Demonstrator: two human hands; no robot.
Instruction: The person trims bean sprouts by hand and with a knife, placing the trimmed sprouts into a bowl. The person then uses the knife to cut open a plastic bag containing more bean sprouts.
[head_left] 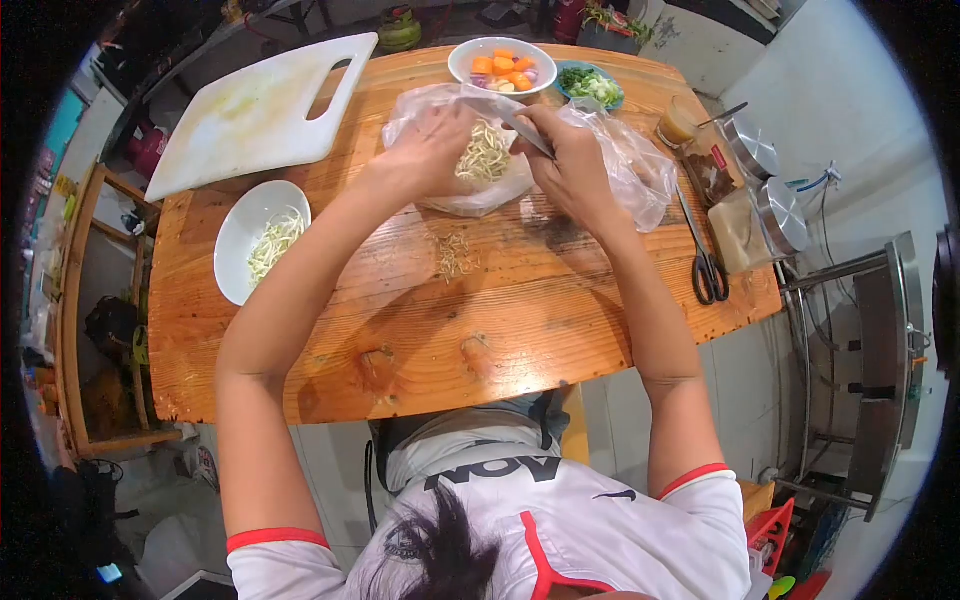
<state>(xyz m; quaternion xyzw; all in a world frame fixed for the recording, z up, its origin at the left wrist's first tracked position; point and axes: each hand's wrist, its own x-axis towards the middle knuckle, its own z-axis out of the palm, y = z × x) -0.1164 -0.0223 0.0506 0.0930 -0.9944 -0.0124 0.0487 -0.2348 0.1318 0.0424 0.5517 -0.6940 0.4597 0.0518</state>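
My left hand [437, 150] is over the left side of a clear plastic bag [480, 203], its fingers curled inward; whatever they pinch is too small or hidden to make out. Pale bean sprouts [484, 152] lie in the open bag between my two hands. My right hand [568, 160] is closed around a knife [528, 132], its blade slanting up and left toward my left fingers. Closer to me, a small pile of thin brownish root ends [456, 257] rests on the wooden table [400, 345]. A white bowl [232, 250] with more bean sprouts stands beside my left forearm.
At the back left lies a white cutting board [260, 110]. A bowl of cut carrots [500, 68] and a plate of chopped greens [590, 86] stand at the back. Another plastic bag [640, 165], black-handled scissors [708, 275], a glass [678, 125] and containers [740, 235] are on the right.
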